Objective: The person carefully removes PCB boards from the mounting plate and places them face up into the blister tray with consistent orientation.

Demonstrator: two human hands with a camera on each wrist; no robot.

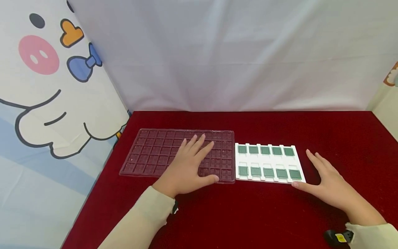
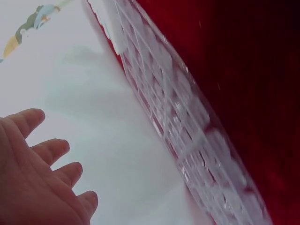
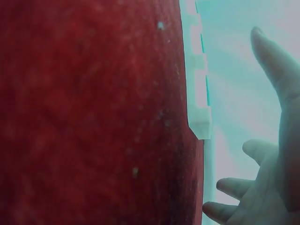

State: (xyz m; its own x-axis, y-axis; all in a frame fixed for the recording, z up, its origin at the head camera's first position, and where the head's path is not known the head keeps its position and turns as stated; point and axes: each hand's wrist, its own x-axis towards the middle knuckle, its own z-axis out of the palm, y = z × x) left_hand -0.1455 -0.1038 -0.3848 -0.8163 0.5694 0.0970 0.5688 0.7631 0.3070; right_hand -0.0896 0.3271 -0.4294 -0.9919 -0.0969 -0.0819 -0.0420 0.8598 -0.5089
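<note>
A clear plastic tray with many square pockets lies on the red cloth, its pockets showing no contents. My left hand hovers over its right half with fingers spread, holding nothing. Against the tray's right edge sits a white tray bearing two rows of small green square pieces. Beside the white tray's right end is my right hand, fingers extended and thumb close to the near right corner. In the left wrist view the pocketed tray stretches away from my spread fingers. The right wrist view catches the white tray's edge.
Red cloth covers the table. A white curtain hangs behind it, and a cartoon-printed sheet hangs along the left side. Another pale panel borders the right. Each wrist carries a strap; the right one has a dark device.
</note>
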